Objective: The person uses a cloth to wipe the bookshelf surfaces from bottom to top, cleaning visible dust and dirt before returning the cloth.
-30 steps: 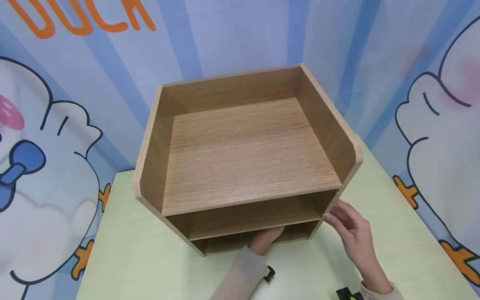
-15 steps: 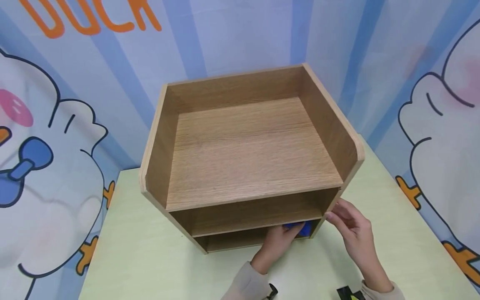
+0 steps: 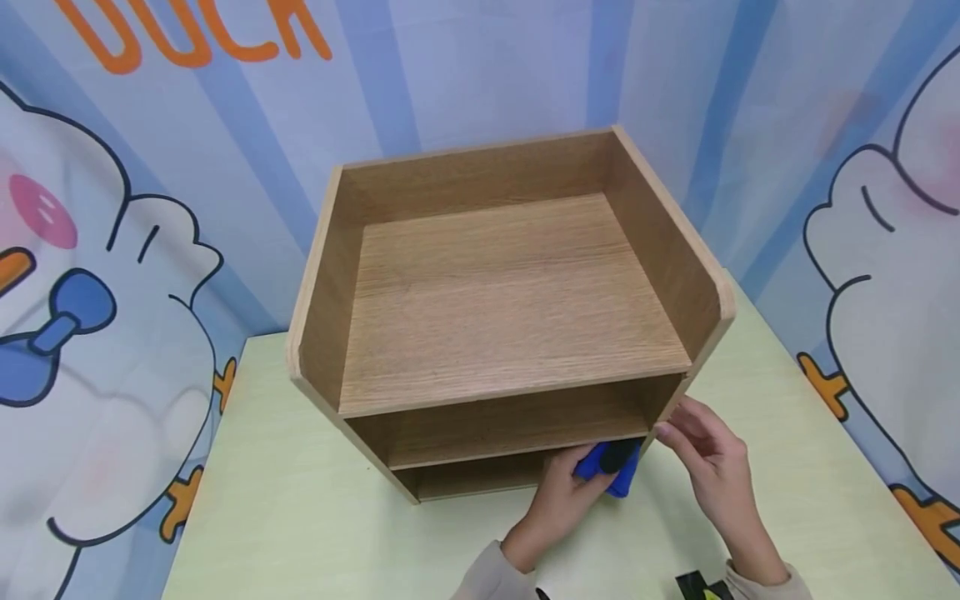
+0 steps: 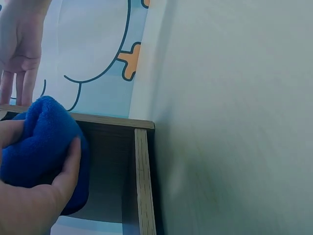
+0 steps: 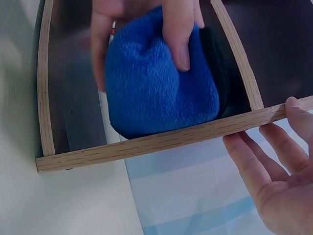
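Note:
A wooden desktop shelf (image 3: 517, 292) stands on the table, with a high-sided top and two low compartments beneath. At the right end of the bottom compartment, my left hand (image 3: 558, 500) holds a folded blue plush cloth (image 5: 142, 83) with a black patch. Thumb and fingers pinch it from either side, and part of the cloth sticks out past the front opening. My right hand (image 3: 716, 479) grips the shelf's right side panel (image 5: 171, 139), thumb at the front edge and fingers along the outer face. The far fingertips are hidden behind the panel in the head view.
The pale green table (image 3: 300, 533) spreads out in front of the shelf and to both sides. A blue striped curtain (image 3: 480, 75) with cartoon ducks hangs close behind and beside it. The middle board (image 3: 517, 442) sits low over the bottom compartment.
My left hand has moved right along the bottom compartment and outward, bringing the blue cloth into view at its right end. The right hand keeps its grip on the side panel.

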The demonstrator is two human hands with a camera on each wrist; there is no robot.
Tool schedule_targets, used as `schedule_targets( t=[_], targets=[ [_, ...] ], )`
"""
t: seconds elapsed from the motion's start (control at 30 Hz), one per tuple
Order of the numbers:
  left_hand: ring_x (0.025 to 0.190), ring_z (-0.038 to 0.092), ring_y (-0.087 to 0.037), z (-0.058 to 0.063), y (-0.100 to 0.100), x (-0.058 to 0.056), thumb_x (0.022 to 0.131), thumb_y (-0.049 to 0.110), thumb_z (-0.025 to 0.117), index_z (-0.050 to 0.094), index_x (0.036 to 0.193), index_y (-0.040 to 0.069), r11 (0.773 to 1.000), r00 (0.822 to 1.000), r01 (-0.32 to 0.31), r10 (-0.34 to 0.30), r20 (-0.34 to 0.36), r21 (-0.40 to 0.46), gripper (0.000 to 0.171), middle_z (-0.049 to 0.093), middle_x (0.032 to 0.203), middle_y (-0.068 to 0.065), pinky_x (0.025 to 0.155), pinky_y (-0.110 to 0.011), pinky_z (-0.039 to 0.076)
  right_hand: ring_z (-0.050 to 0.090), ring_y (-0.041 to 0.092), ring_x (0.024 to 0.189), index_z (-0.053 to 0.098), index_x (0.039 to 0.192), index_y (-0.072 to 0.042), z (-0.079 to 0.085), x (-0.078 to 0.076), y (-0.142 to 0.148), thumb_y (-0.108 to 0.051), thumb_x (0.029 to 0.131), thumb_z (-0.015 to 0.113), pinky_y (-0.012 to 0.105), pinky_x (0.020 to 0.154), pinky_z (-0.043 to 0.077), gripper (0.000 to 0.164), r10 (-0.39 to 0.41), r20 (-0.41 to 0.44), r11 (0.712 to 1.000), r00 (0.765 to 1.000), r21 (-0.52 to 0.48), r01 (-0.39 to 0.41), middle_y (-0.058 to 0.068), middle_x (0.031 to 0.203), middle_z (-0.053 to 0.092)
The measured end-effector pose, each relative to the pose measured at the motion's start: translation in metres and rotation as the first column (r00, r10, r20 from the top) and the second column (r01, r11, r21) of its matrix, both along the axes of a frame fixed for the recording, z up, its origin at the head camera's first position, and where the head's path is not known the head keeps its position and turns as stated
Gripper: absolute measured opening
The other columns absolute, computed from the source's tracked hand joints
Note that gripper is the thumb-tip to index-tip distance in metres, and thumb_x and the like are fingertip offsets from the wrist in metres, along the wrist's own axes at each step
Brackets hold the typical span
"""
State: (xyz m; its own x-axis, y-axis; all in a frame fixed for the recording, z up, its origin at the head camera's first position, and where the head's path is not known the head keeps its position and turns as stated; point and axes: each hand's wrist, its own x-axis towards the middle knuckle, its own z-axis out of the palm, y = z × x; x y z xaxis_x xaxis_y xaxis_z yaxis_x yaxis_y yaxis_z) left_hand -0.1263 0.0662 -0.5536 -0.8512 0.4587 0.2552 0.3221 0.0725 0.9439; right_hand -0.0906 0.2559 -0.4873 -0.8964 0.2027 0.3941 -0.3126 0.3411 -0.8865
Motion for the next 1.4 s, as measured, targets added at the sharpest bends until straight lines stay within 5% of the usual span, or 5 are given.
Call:
schedule_targets(
  t=[0.2,0.43,0.73,0.97,1.4],
  targets=[
    [0.119,0.058,-0.02,0.002,-0.003,0.01,0.092,0.003,0.07,0.059,0.136,0.001,0.999,1.0,0.009,-0.01,0.015,0.038,0.046,0.061,0.133,-0.015,0.092,-0.025,0.052,0.066,0.001,0.102,0.057,0.137,-0.002,0.0,0.0,0.0,0.01,0.095,0.06,0.02,0.08,0.056,0.044,-0.001,0.011,1.0,1.0,-0.01,0.002,-0.018,0.123,0.063],
    [0.118,0.059,-0.02,0.001,-0.006,0.019,0.09,0.0,0.071,0.058,0.137,0.0,0.998,0.998,0.008,-0.004,-0.06,0.068,0.048,0.064,0.126,-0.015,0.098,-0.03,0.05,0.065,0.001,0.104,0.057,0.137,-0.001,0.0,0.0,0.0,0.01,0.095,0.059,0.02,0.081,0.056,0.044,0.004,0.008,1.0,1.0,-0.023,-0.004,-0.017,0.124,0.063],
    [0.121,0.058,-0.02,-0.001,-0.012,0.024,0.091,0.0,0.07,0.058,0.138,0.002,0.991,0.997,0.077,-0.076,-0.016,0.107,0.049,0.062,0.13,-0.014,0.102,-0.032,0.048,0.064,0.0,0.106,0.057,0.137,-0.002,0.0,0.0,-0.002,0.006,0.096,0.06,0.02,0.081,0.056,0.041,-0.012,0.03,1.0,0.999,-0.017,0.012,-0.016,0.125,0.063],
    [0.118,0.058,-0.018,-0.001,-0.019,0.029,0.092,-0.001,0.068,0.058,0.139,0.003,0.987,0.99,0.127,-0.132,0.054,0.095,0.048,0.06,0.133,-0.016,0.084,-0.023,0.056,0.063,0.0,0.107,0.06,0.135,-0.004,0.0,0.002,-0.004,0.003,0.096,0.062,0.02,0.08,0.056,0.039,-0.054,0.074,0.998,0.996,-0.026,0.056,-0.012,0.127,0.063],
    [0.115,0.059,-0.016,-0.003,-0.028,0.028,0.093,0.001,0.068,0.058,0.139,0.005,0.989,0.987,0.122,-0.13,0.092,0.087,0.048,0.059,0.134,-0.015,0.077,-0.023,0.058,0.064,0.0,0.106,0.06,0.134,-0.003,0.0,0.0,-0.004,0.004,0.095,0.064,0.02,0.08,0.056,0.039,-0.059,0.071,0.998,0.996,-0.034,0.062,-0.014,0.125,0.064]
  ],
)
